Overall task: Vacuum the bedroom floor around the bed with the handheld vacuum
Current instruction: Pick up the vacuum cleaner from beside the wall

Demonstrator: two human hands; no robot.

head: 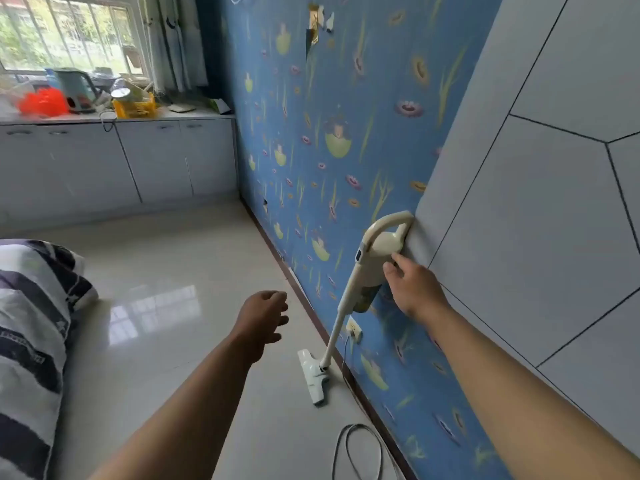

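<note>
We see a blue wallpapered wall with a pond-plant pattern (346,98) running along a glossy beige tiled floor (173,271). Black-and-white striped bedding (31,323) lies at the left edge. The cream plastic stick vacuum (372,265) leans against the wall, and its flat floor head (313,375) rests on the tiles. Our right hand (414,289) touches the vacuum's body with loosely spread fingers that are not closed round it. Our left hand (263,318) hovers over the floor, fingers slack, holding nothing. A dark looped cord (357,425) lies near the skirting.

The vacuum (370,271) is cream-white, the wallpaper (311,98) blue with green pods and purple flowers. The bedding (31,306) carries white, grey and black stripes.
</note>
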